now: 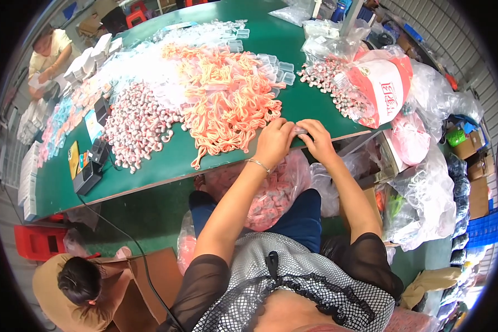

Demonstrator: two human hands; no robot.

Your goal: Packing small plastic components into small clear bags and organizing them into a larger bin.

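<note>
My left hand point(274, 144) and my right hand point(317, 143) meet at the near edge of the green table point(301, 108). Between their fingertips they pinch a small greyish piece point(300, 131), mostly covered by the fingers. Just left of my left hand lies a heap of looped orange cords point(227, 110). Beyond it spreads a pile of small pink-and-grey pieces point(138, 119). More such pieces point(337, 83) spill from a red-and-white bag point(379, 88) on the right. Below my hands, a clear pink bag point(276, 193) filled with similar pieces sits by my knees.
Clear plastic cases point(279, 69) lie behind the cords. A black device point(88, 176) with a cable point(127, 235) stands at the table's left edge. One person point(52, 55) sits far left; another person point(77, 285) bends over a cardboard box point(146, 282). Plastic bags point(420, 205) crowd the right.
</note>
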